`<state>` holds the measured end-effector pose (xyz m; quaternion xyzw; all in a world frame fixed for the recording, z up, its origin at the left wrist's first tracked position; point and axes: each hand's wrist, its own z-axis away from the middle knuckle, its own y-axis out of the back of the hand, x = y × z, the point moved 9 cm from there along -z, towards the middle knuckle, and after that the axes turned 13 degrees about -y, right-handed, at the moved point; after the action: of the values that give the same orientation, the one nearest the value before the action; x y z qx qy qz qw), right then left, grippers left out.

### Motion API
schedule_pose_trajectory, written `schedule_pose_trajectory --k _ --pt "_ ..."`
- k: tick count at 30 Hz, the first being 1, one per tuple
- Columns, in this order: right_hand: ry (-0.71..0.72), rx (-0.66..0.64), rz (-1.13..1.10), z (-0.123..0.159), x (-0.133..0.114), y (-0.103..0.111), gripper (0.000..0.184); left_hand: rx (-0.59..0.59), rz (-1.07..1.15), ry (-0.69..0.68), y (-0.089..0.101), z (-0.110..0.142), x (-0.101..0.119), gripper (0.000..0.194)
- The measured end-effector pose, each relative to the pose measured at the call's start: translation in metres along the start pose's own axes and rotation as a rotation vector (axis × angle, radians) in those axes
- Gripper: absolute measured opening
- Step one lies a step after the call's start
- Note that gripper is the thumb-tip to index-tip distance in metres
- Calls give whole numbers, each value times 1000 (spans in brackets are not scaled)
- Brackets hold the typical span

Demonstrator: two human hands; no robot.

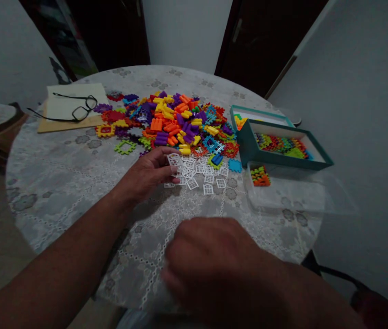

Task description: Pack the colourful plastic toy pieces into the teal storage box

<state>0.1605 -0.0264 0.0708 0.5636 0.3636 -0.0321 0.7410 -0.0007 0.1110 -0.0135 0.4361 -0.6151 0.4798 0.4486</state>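
Observation:
My left hand (pixel 151 173) is pinched shut on a white plastic window piece (pixel 173 159) with a lattice. It is at the left edge of a loose group of similar white window pieces (pixel 208 188) lying on the table. Close to the camera, my right hand (pixel 210 256) is raised over the near part of the table. Motion blurs it, and its fingers are curled out of sight, so what it holds, if anything, is hidden. Behind the white pieces rises a heap of colourful plastic building pieces (pixel 169 121), with orange, purple and yellow tubes on top of toothed frames.
A teal box (pixel 283 157) with rows of toothed pieces stands at the right. Before it lies a clear plastic tray (pixel 283 196) with a small stack of pieces (pixel 260 176). Black glasses (pixel 79 113) rest on papers at the left. A patterned cloth (pixel 66 183) covers the round table.

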Motion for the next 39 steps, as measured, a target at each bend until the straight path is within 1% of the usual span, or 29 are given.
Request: schedule_pose_trajectory --k 1,2,4,5,6,8,10,13,17,21,24,26,29,35,39 --pt "-10 16 58 -13 4 5 14 -2 -8 9 0 0 0 45" --pt "-57 42 162 -26 15 7 13 -5 -15 24 0 1 -2 44" --pt "-246 81 370 -51 50 7 15 -6 -9 74 0 1 -7 41" --pt "-332 70 441 -60 68 4 19 -3 5 103 0 2 -10 40" --pt "-387 57 482 -68 82 0 22 2 22 129 0 2 -13 39" --pt "-427 49 501 -77 102 -7 23 17 47 165 1 3 -17 33" --pt "-418 84 460 -82 112 -8 20 35 47 183 2 3 -19 25" --pt "-384 120 346 -84 118 -7 12 71 31 193 6 4 -21 21" --pt "-346 84 248 -88 118 -7 11 89 29 192 9 3 -25 26" --pt "-337 78 234 -89 117 -4 12 46 19 152 7 3 -24 30" --pt "-319 -2 205 -88 115 -10 10 -11 -5 141 2 5 -23 36" --pt "-307 -30 195 -87 116 -11 9 -53 -8 156 -2 7 -23 37" --pt "-303 -2 217 -84 119 -7 14 -92 -20 156 -6 7 -23 35" --pt "-292 -23 281 -79 121 -7 18 -113 -176 48 -1 -1 -18 34" --pt "-287 -42 204 -80 119 -4 20 -171 -297 21 -3 0 -16 29"
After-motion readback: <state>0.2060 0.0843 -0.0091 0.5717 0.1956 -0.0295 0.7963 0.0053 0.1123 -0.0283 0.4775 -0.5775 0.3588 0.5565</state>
